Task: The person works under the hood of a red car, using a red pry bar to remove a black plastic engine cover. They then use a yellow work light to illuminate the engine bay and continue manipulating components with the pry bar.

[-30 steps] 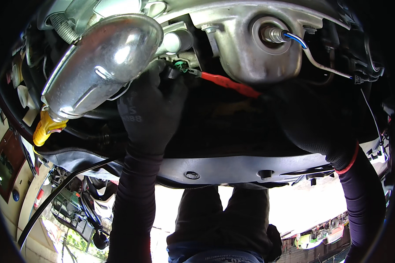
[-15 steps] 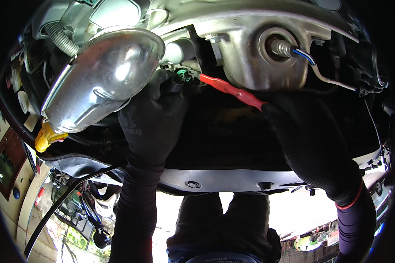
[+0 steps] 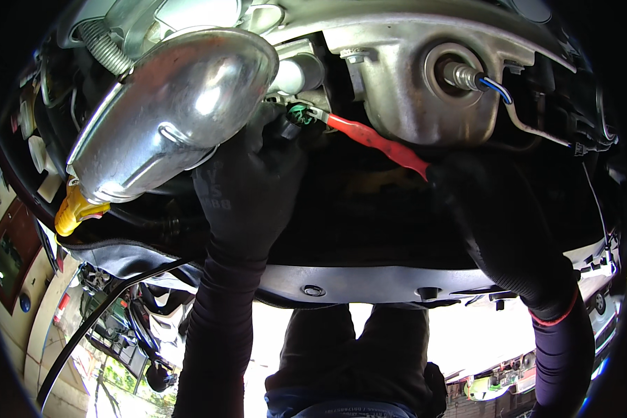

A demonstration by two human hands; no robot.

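My left hand, in a black glove, reaches up beside a shiny metal shield. Its fingers are curled around a small black connector, with green wires showing just past the fingertips. My right hand, also gloved in black, is closed around the lower end of a tool with a wavy red handle. The tool's metal head lies against or very near the green wires. Dark glove on dark background hides most of my right fingers.
Right of the tool, a sensor with blue and white wires sits in a metal housing. A yellow connector hangs below the shield. A grey bumper edge crosses under my forearms; a black cable runs at left.
The whole view has shifted slightly, so the engine parts appear a little farther right. More of the tool's metal head shows beside the green wires. Both hands keep their hold.
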